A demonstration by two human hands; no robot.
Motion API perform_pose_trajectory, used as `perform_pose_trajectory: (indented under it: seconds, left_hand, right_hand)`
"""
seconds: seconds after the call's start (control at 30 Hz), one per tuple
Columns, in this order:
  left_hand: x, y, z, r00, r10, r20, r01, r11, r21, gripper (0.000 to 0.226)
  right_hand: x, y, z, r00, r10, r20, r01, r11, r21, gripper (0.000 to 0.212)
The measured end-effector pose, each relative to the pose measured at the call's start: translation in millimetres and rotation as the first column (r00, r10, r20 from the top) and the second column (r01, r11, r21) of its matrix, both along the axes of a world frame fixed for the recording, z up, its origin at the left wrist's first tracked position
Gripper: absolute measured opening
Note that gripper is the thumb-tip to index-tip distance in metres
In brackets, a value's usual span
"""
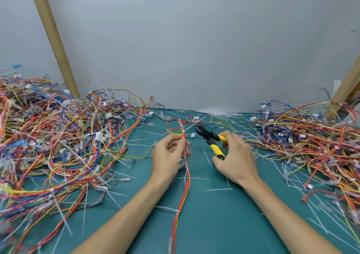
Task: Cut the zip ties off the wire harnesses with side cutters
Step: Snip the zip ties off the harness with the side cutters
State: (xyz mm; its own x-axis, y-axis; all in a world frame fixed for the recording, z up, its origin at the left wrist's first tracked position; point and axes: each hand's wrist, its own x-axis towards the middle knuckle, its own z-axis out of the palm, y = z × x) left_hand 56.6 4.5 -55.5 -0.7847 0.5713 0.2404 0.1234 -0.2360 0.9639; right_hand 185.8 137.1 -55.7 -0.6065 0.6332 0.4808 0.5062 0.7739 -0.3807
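Head view, surface: teal green bench mat [214, 228], with loose white cut zip-tie strips [218, 189] scattered around the fingers.
Room: plain grey wall [194, 49] beyond the fingertips; slanted tan wooden post [52, 35] far left.
Left hand [167, 152]: fingertips pinch thin red-yellow-white wire harness [186, 177]; white zip tie [177, 212] on it, below the fingers.
Right hand [236, 160]: fingers curled round yellow-handled black-nosed side cutters [211, 138], handles spread, nose just right of the left fingertips.
Heaps: tangled multicoloured wire pile [58, 136] left of the left fingers; second wire pile [311, 136] right of the right fingers.

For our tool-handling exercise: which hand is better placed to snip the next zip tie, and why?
Right. The right hand holds the cutters, tips pointing toward the harness, which the left hand pinches.
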Motion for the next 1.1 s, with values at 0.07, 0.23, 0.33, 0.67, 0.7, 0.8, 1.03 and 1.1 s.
perform_pose_trajectory:
  seconds: [0.07,0.23,0.33,0.67,0.7,0.8,1.03,1.1]
  left_hand:
    - [0.2,-0.6,-0.1,1.000,0.020,-0.011,-0.020,1.000,-0.007,0.014]
    - [0.2,-0.5,-2.0,0.999,0.019,-0.046,-0.021,0.999,-0.044,0.016]
    - [0.0,0.4,-3.3,0.997,0.007,-0.071,-0.013,0.996,-0.087,0.015]
    - [1.1,-0.5,-3.5,0.985,-0.010,-0.174,-0.018,0.987,-0.158,0.012]
    - [1.4,-0.6,-3.6,0.984,-0.013,-0.177,-0.016,0.987,-0.161,0.011]
    - [1.9,-1.0,-3.0,0.983,-0.021,-0.183,-0.011,0.985,-0.171,0.011]
    - [2.7,-2.6,-1.6,0.977,-0.007,-0.214,-0.034,0.982,-0.185,0.013]
    - [2.8,-3.2,-0.7,0.975,-0.012,-0.220,-0.031,0.981,-0.193,0.013]
  right_hand:
    - [-0.5,-2.6,0.5,0.998,0.022,0.051,-0.026,0.995,0.092,0.051]
    - [-0.4,-6.6,2.3,0.996,0.045,0.075,-0.055,0.988,0.143,0.054]
    - [-0.3,-6.6,2.7,0.996,0.047,0.077,-0.057,0.990,0.130,0.053]
    - [-0.4,-7.0,2.0,0.994,0.090,0.065,-0.097,0.989,0.113,0.050]
    - [-0.4,-7.2,2.0,0.994,0.091,0.064,-0.098,0.989,0.111,0.050]
    - [0.4,-7.6,2.6,0.994,0.090,0.065,-0.097,0.989,0.112,0.050]
    - [1.4,-8.8,3.4,0.989,0.119,0.089,-0.127,0.988,0.090,0.049]
    - [0.8,-9.0,3.3,0.988,0.122,0.092,-0.130,0.987,0.094,0.048]
